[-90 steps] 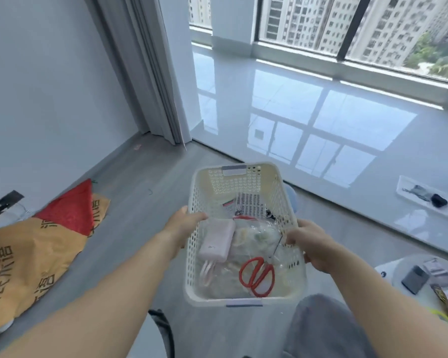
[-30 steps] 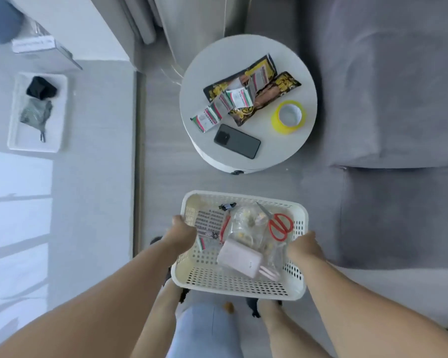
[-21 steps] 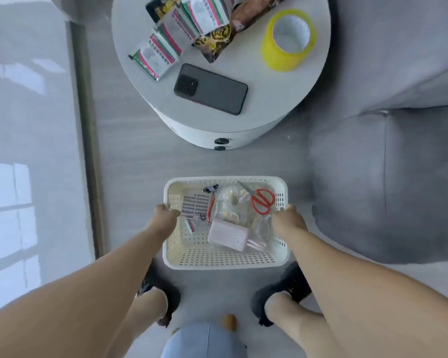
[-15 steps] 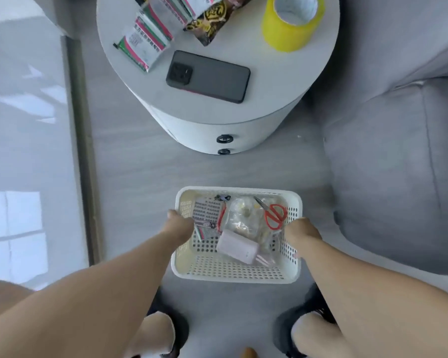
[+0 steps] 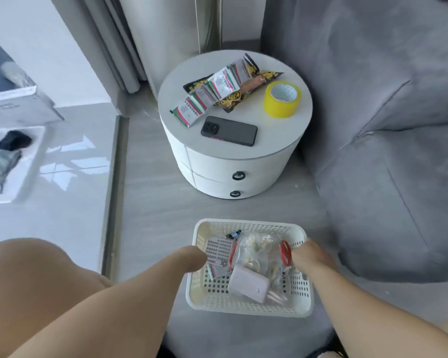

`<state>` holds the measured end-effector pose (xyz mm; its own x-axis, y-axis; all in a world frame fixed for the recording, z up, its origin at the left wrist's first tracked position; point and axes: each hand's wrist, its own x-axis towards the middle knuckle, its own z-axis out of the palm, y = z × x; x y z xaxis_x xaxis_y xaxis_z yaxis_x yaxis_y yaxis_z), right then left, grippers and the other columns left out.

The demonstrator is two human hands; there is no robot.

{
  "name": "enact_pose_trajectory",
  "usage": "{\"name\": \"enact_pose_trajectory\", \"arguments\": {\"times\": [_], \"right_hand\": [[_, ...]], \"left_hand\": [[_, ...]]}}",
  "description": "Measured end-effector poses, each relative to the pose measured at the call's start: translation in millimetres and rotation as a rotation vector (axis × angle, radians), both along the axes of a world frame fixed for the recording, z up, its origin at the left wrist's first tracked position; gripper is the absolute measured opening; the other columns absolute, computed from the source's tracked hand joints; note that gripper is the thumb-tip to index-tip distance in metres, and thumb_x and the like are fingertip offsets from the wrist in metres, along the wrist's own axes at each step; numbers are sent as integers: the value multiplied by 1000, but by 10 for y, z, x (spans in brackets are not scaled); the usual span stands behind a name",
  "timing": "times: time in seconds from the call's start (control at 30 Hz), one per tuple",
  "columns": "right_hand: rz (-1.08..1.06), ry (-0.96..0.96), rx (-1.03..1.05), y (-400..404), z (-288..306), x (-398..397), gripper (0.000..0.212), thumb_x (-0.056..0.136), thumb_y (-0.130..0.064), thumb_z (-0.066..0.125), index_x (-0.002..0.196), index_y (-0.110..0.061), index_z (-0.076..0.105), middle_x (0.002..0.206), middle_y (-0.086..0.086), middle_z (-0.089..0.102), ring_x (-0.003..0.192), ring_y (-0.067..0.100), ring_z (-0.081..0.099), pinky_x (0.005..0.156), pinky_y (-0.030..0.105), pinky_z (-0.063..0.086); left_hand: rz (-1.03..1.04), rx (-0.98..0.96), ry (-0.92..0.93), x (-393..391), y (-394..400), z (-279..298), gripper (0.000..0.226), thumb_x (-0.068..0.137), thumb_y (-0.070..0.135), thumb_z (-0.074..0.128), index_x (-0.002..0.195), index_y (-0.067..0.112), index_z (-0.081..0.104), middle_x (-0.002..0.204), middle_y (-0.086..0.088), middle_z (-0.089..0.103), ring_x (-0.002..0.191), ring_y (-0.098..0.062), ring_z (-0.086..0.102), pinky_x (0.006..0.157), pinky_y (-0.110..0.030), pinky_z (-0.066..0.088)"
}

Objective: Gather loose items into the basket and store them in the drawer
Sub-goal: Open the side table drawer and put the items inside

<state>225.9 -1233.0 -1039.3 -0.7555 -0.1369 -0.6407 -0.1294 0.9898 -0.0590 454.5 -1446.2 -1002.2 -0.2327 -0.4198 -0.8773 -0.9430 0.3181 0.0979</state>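
Basket (image 5: 248,301) sits low before the drawer cabinet (image 5: 233,161), left hand (image 5: 192,258) and right hand (image 5: 309,255) each holding a side rim in a curled grip, keeping it level.

The fingers of both hands are hidden: the left hand (image 5: 192,257) shows only its back at the basket (image 5: 251,310) rim, and the right hand (image 5: 308,254) covers part of the red scissors (image 5: 286,253). What the clear bag (image 5: 259,251) inside the basket holds is too blurred to name. Left of the basket, the tray (image 5: 23,187) and the dark things on it are smeared and cut by the frame edge
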Motion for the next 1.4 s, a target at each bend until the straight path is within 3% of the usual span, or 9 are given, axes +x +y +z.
{"name": "enact_pose_trajectory", "arguments": {"times": [0.13,0.3,0.6,0.77,0.93,1.03,1.2,1.3,1.4], "right_hand": [[216,-109,19,242,111,219,28,93,-20,41,101,-14,67,109,9,72,79,22,62,59,27,44],[372,-104,-9,592,201,565,44,96,-15,38,129,-13,68,136,17,62,121,36,60,99,37,51],[244,-1,-230,91,79,211,53,93,-30,46,144,-21,57,155,3,43,140,32,43,113,41,43],[358,-62,-195,-299,-202,-157,69,98,-42,37,165,-28,29,175,-3,19,161,23,13,131,47,15],[420,113,-91,-542,-224,-319,47,102,-37,30,124,-25,70,135,3,67,123,26,60,117,47,34],[463,-73,134,-901,-183,-431,32,92,-32,44,110,-20,68,122,7,71,111,30,65,99,37,47],[117,-395,-221,-1801,-401,-443,17,99,-15,49,101,-11,65,110,12,68,90,26,58,64,26,41],[-506,-610,-551,-2280,-466,-314,20,102,-21,58,122,-21,58,126,5,60,107,24,59,92,40,53],[-753,-711,-630,-2412,-667,-206,20,97,-21,69,115,-21,60,132,4,59,115,24,58,95,48,55]], "left_hand": [[157,33,118,184,240,-22,43,101,25,47,139,9,58,131,-10,62,109,-24,56,99,-34,47],[120,16,134,314,740,-10,50,97,27,50,144,8,48,142,-12,57,106,-25,51,90,-31,43],[177,-186,309,133,333,-30,39,103,18,45,136,11,65,141,-11,59,122,-32,62,99,-41,54],[109,-319,334,-167,-150,-323,57,102,30,42,159,24,38,168,-4,27,153,-32,25,123,-45,24],[-95,-219,297,-343,-407,-554,48,105,30,22,139,14,52,146,-3,51,136,-29,45,111,-47,42],[-78,-185,190,-318,-507,-699,35,101,20,27,111,13,60,118,-7,66,107,-33,60,90,-41,50],[799,-84,525,-696,-713,-585,32,105,28,43,122,14,66,122,-6,68,104,-25,62,89,-34,46],[1326,140,818,-1066,-928,-269,45,104,51,45,134,21,61,129,-3,67,114,-18,65,110,-42,44],[1430,168,914,-1316,-1077,-6,77,96,76,38,150,22,50,148,0,55,133,-15,52,120,-43,24]]}}
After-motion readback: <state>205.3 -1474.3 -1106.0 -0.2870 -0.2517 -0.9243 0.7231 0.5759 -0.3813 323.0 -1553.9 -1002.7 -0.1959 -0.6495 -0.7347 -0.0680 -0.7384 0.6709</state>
